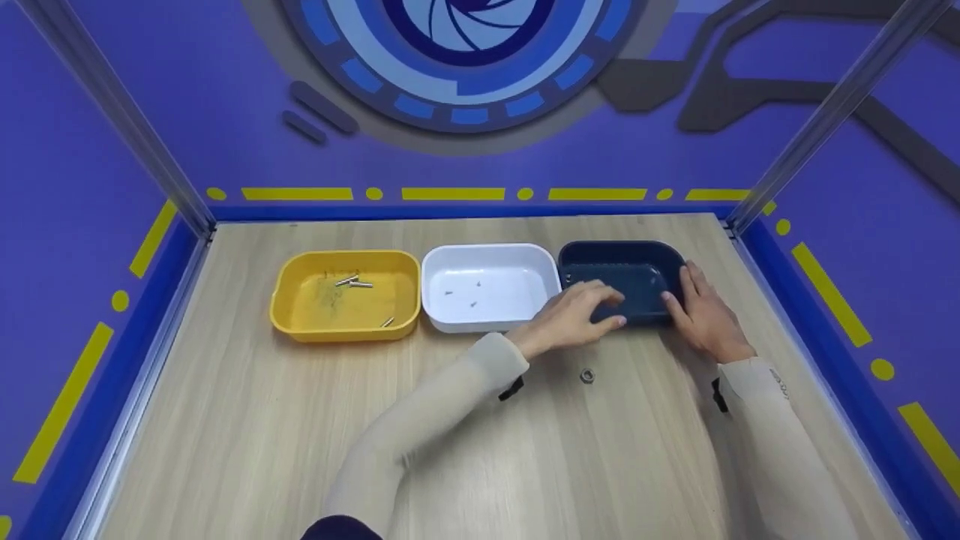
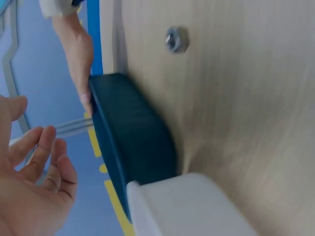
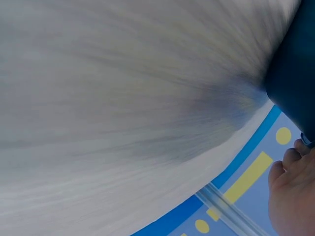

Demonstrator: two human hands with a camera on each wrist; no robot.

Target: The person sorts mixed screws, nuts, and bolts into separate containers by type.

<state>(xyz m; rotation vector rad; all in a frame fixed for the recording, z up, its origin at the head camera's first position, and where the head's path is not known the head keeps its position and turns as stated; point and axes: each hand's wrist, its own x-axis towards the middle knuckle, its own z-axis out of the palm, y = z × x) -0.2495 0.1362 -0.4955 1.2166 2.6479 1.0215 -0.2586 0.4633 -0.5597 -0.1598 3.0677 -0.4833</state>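
A dark blue tray (image 1: 637,279) stands at the right end of a row of three. My left hand (image 1: 574,315) hovers over its near left part, fingers loosely bent and nothing visible in them; the left wrist view shows the same bent fingers apart from the tray. At the tray's right end my right hand (image 1: 705,315) grips the wall, thumb over the rim and fingers along the outside. On the table in front lies a metal hex nut (image 1: 587,376), seen larger in the left wrist view. A small metal piece (image 1: 568,278) shows inside the dark tray's left end.
A white tray (image 1: 491,325) with several tiny screws adjoins the dark one. Left of it, a yellow tray (image 1: 345,334) holds a few metal pins or bolts (image 1: 361,285). Blue-purple panels (image 1: 187,150) enclose the wooden table (image 1: 247,435) at the back and sides.
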